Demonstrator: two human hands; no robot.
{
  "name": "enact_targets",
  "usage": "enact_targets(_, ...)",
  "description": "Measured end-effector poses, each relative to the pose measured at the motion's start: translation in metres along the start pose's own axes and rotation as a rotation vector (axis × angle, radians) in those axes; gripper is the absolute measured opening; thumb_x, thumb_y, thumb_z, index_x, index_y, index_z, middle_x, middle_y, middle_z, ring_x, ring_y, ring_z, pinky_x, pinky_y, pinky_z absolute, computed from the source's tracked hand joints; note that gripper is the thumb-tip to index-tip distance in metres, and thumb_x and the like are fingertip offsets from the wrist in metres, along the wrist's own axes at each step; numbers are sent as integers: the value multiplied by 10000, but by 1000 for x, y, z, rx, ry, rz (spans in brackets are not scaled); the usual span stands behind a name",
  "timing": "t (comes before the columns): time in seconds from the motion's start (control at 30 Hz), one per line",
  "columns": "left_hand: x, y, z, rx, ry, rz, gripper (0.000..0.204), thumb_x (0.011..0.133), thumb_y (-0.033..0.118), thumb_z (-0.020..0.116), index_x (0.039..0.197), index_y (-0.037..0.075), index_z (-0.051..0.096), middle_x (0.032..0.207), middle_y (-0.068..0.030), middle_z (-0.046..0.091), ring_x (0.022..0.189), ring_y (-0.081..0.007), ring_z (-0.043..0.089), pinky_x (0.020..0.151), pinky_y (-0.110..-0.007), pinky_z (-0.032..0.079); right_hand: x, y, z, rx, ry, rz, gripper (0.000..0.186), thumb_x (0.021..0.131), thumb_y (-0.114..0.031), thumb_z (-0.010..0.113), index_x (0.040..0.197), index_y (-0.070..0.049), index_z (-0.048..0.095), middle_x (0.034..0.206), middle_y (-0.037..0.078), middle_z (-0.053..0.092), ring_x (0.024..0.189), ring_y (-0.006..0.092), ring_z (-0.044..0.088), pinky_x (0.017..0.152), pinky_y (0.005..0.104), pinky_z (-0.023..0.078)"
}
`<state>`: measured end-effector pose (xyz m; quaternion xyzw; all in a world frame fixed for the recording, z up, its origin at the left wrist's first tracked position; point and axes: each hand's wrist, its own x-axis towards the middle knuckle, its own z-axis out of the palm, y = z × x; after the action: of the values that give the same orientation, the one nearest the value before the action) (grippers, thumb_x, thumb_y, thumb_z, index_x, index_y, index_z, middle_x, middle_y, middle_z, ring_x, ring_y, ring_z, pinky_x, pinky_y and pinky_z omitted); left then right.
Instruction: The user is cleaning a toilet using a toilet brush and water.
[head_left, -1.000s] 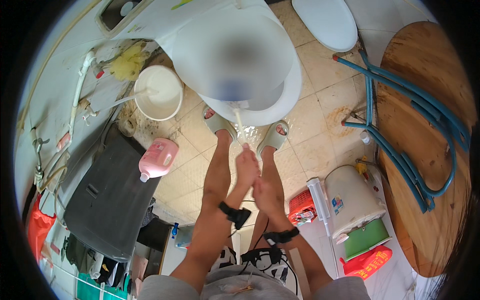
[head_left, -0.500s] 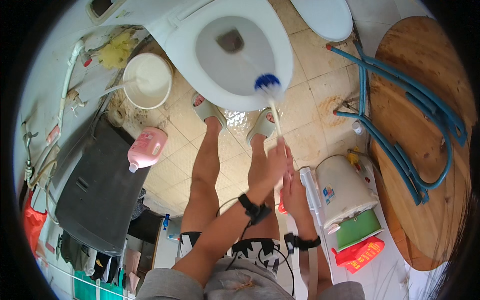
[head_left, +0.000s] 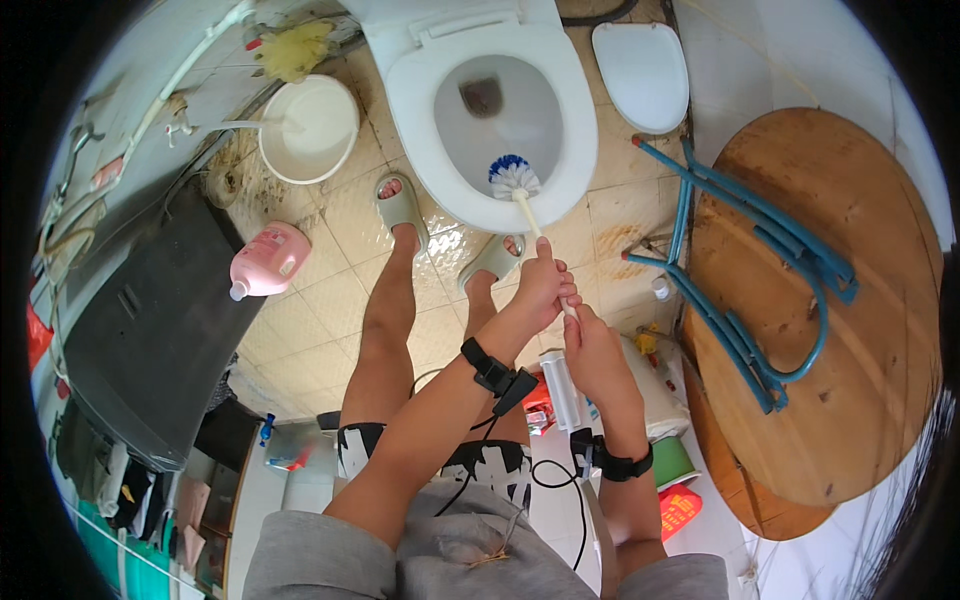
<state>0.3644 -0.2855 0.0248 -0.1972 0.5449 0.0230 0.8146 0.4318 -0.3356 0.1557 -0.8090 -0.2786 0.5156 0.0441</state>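
Note:
A toilet brush (head_left: 516,180) with blue and white bristles and a pale handle rests its head in the front of the toilet bowl (head_left: 552,205), just inside the rim. My left hand (head_left: 543,290) is wrapped round the handle's middle. Lower down, my right hand (head_left: 597,352) is closed on the handle's end. Both hands are in front of the toilet, below its rim. Each wrist wears a black strap, with cables hanging from them. A dark stain or opening shows at the back of the bowl.
A white bucket (head_left: 352,128) stands left of the toilet, under a running tap. Near it are a pink jug (head_left: 272,262) and a dark grey appliance (head_left: 150,335). To the right, a wooden tabletop (head_left: 790,400) leans with blue folding legs (head_left: 822,320). The tiled floor looks wet.
The brush head has moved from the front right rim to inside the bowl's front. My hands have moved apart along the handle, and the whole view has shifted.

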Motion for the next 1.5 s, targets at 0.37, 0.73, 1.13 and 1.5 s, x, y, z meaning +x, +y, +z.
enact_targets(0.37, -88, 6, 39, 42, -572, 114, 418, 1003, 392, 427, 998, -4, 562, 972, -178, 643, 962, -318, 648, 930, -409, 496, -45, -67, -118, -272, -149, -78, 253, 975, -209, 464, 897, 17, 548, 693, 265, 554, 674, 464, 551, 577, 475, 419)
enact_targets(0.73, -79, 31, 43, 596, -525, 84, 511, 968, 481, 477, 1079, -2, 601, 980, -128, 667, 843, -224, 672, 748, -320, 551, -56, -15, -111, -33, 13, 24, 290, 1019, -291, 426, 872, -57, 515, 562, -22, 421, 453, 67, 400, 413, 238, 318)
enact_targets(1.13, 101, 99, -125, 112, 310, 427, 211, 930, 148, 548, 1115, 47, 547, 993, -66, 595, 841, -199, 585, 749, -318, 513, -46, 108, 45, 989, 110, 665, 242, 1000, -320, 422, 914, -110, 504, 550, -6, 403, 374, 60, 304, 337, 224, 232)
enact_targets(1.5, 108, 108, -142, -27, 218, 391, 218, 878, 11, 532, 1095, 16, 516, 976, -103, 603, 813, -216, 589, 749, -312, 520, -54, 139, 78, 1006, 67, 524, 246, 1004, -277, 455, 849, -95, 510, 524, -26, 401, 399, 51, 354, 343, 230, 258)
